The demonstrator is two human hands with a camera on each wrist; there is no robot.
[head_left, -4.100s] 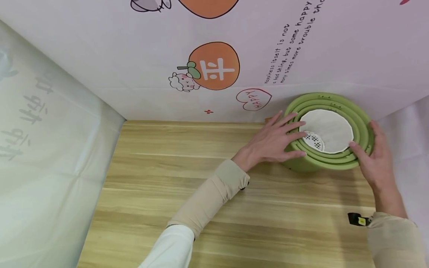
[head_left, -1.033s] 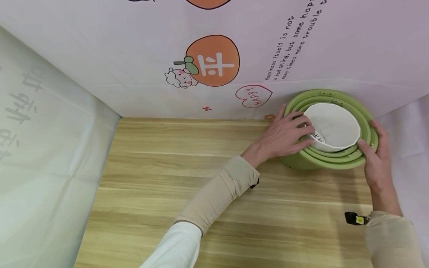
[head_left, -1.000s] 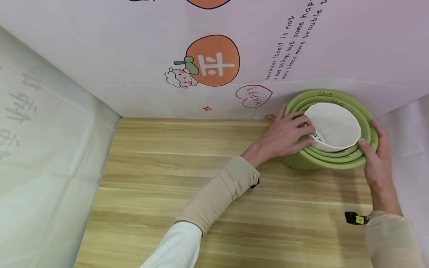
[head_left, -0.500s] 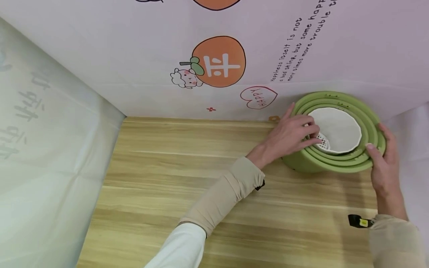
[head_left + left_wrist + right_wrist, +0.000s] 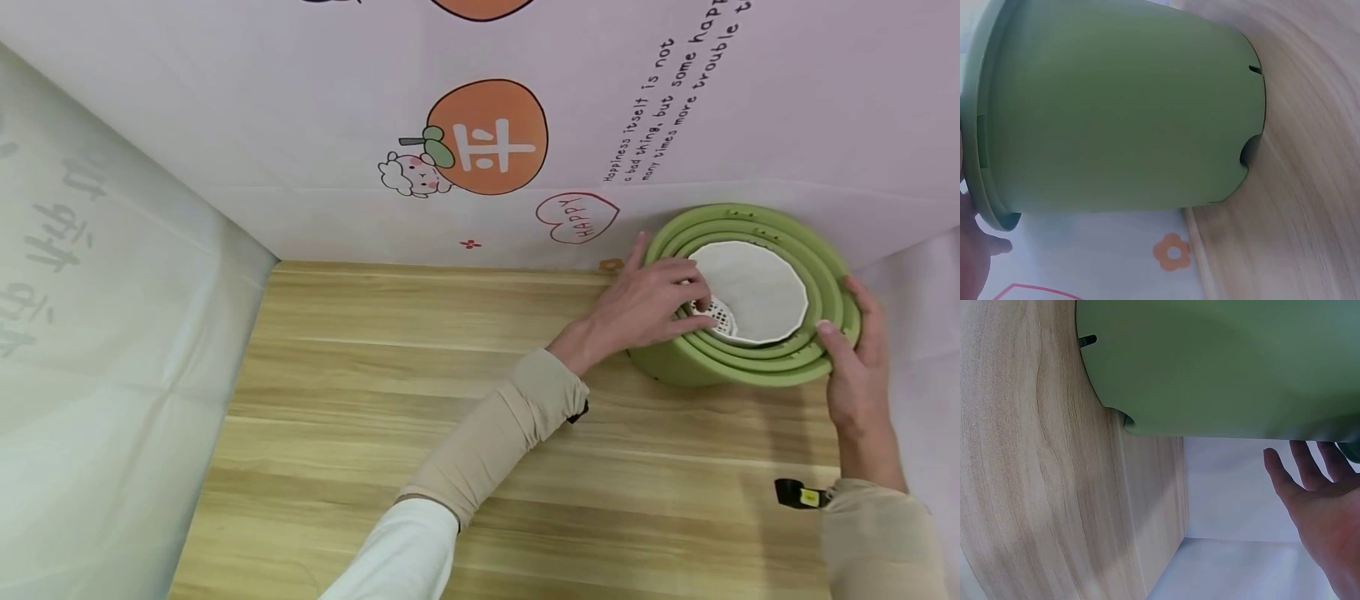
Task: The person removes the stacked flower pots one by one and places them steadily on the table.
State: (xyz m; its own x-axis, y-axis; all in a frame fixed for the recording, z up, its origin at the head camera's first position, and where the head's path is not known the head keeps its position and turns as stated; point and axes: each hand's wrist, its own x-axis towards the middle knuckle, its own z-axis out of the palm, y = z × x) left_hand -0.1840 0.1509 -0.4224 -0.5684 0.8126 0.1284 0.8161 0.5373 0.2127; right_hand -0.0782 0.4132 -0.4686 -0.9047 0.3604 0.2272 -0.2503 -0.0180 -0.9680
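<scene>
A stack of nested green flower pots stands upright on the wooden tabletop, at the right of the head view. Inside it sits a white flower pot with a faceted rim and a perforated white base. The left hand reaches over the green rims from the left and grips the white pot's rim with bent fingers; some fingertips are hidden. At the right side, the right hand holds the green rim, thumb on top and fingers outside. Both wrist views mostly show the outer green pot's wall.
Printed white sheeting rises close behind the pots, and more sheeting stands at the left and right. Wooden tabletop spreads to the left and front of the pots.
The left hand went from straight fingers over the rims to a bent-finger grip inside. The white pot rose above the green rims about a second ago and now sits lower again.
</scene>
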